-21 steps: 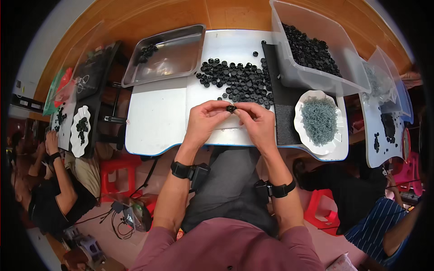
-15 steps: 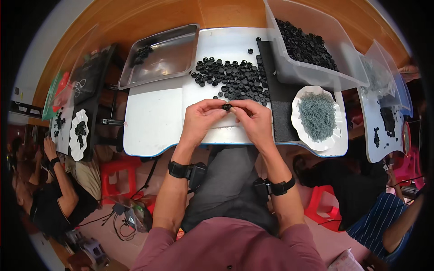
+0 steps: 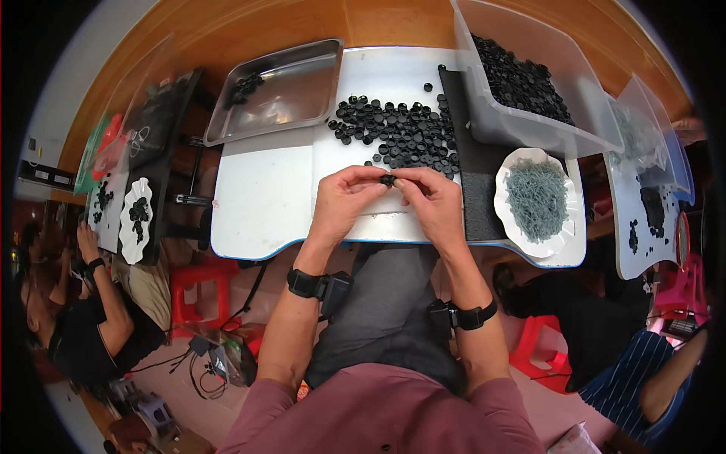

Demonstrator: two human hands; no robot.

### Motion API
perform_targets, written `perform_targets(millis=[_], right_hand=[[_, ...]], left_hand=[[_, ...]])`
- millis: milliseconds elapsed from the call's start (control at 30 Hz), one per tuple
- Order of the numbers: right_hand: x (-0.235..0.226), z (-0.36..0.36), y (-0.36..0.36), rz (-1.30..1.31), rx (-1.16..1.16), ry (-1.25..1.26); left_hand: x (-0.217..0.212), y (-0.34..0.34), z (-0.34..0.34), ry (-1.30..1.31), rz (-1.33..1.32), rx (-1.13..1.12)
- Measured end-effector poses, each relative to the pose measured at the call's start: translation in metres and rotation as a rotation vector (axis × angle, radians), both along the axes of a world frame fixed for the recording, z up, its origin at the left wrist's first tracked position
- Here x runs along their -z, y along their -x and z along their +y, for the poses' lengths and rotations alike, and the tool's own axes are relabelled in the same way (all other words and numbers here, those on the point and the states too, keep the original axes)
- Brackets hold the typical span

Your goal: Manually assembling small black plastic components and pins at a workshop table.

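Between my fingertips, over the near part of the white table (image 3: 261, 198), is a small black round part (image 3: 388, 180). My left hand (image 3: 344, 203) pinches it from the left, and my right hand (image 3: 432, 203) has thumb and forefinger closed on its other side. Fingers cover most of the part, so its detail is hidden. Just beyond my hands lies a loose spread of small black round caps (image 3: 401, 130). To the right, a scalloped white plate (image 3: 503, 216) holds a heap of thin grey-green pieces (image 3: 538, 198), too fine to make out singly.
A metal tray (image 3: 302, 106) with a few black parts stands at the back left. A clear plastic bin (image 3: 522, 136) full of black caps is at the back right, beside a dark mat (image 3: 478, 181). People sit on both sides, near red stools (image 3: 198, 295).
The view has shifted slightly, so the table and its contents appear a little further right. Both hands keep hold of the small black part, with a slight change in the right fingers.
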State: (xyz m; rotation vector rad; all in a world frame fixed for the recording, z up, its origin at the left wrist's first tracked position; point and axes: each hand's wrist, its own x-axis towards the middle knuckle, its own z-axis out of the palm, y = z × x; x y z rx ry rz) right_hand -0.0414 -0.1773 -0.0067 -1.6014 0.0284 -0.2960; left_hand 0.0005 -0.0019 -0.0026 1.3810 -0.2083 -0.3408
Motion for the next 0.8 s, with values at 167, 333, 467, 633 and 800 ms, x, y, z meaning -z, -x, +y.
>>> perform_targets(millis=[167,333,467,633,800], right_hand=[[0.001,0.005,-0.001,-0.031,0.045,-0.074],[0.005,0.001,-0.003,-0.106,0.03,0.016],[0.001,0.005,0.0,-0.17,0.065,0.135],[-0.002,0.002,0.0,-0.17,0.086,0.128],[-0.005,0.001,0.001,-0.082,0.057,0.1]], left_hand=[[-0.001,0.001,0.001,-0.011,0.008,-0.01],[-0.002,0.001,0.0,-0.043,0.017,-0.013],[-0.003,0.002,0.0,-0.066,0.007,-0.046],[-0.002,0.002,0.0,-0.087,-0.003,-0.035],[0.001,0.0,0.004,-0.063,-0.027,-0.021]])
